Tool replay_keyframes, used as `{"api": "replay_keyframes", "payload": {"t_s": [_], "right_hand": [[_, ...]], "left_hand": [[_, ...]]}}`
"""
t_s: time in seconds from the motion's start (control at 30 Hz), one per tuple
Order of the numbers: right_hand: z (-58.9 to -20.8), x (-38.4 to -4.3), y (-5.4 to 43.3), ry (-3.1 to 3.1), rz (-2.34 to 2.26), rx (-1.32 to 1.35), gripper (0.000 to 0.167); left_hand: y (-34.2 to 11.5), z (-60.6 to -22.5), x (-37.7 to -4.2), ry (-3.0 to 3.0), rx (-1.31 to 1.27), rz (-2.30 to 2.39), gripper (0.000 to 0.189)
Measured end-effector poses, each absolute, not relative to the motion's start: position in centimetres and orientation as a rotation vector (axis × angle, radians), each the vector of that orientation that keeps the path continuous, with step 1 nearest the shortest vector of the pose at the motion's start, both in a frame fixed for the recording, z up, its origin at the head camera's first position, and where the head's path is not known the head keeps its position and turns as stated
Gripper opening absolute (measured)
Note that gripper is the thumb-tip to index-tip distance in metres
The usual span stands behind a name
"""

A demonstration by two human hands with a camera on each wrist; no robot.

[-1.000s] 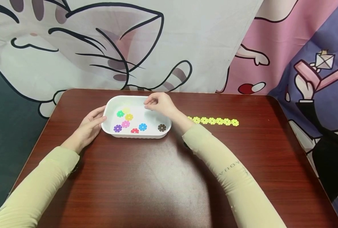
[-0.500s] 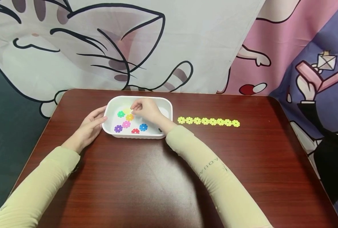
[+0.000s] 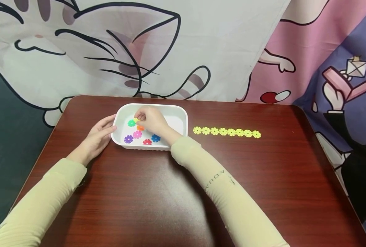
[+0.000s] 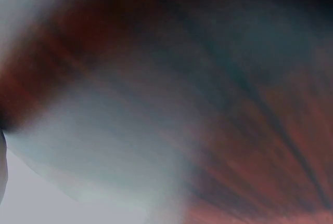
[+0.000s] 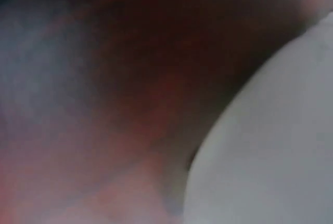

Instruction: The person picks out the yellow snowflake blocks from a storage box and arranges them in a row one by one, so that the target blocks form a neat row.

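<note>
In the head view my left hand (image 3: 94, 139) holds the left end of a white tray (image 3: 183, 118), thumb on its rim. Inside lie several flower-shaped plastic discs, among them a green disc (image 3: 131, 123), a pink disc (image 3: 137, 134), a purple disc (image 3: 128, 139), a red disc (image 3: 147, 142) and a blue disc (image 3: 156, 138). My right hand (image 3: 153, 120) reaches into the tray, bent fingertips at a yellow disc (image 3: 136, 120) that they partly cover. Whether they pinch it cannot be made out. An orange disc (image 3: 140, 128) shows just below them.
Right of the tray, a straight row of several yellow-green discs (image 3: 227, 132) lies on the brown wooden table (image 3: 263, 171). A cartoon-printed cloth (image 3: 220, 41) hangs behind the table's far edge. Both wrist views are blurred.
My right hand has moved left across the tray to the yellow disc, uncovering the near end of the disc row. The left hand stays at the tray's left end.
</note>
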State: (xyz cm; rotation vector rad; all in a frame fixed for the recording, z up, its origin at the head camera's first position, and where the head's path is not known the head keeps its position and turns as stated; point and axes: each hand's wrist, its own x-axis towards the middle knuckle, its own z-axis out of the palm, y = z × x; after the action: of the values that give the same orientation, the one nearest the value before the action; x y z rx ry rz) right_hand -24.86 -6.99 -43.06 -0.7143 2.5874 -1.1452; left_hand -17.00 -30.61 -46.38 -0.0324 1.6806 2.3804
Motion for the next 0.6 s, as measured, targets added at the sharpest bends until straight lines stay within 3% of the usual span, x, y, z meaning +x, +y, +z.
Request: {"api": "replay_keyframes", "payload": {"t_s": [0.6], "right_hand": [[-44.3,-25.6,-6.7,2.563,-1.095,-0.756,0.041]], "left_hand": [[-30.5,-46.5,-17.2,1.655,-0.039,2.397,0.036]]}}
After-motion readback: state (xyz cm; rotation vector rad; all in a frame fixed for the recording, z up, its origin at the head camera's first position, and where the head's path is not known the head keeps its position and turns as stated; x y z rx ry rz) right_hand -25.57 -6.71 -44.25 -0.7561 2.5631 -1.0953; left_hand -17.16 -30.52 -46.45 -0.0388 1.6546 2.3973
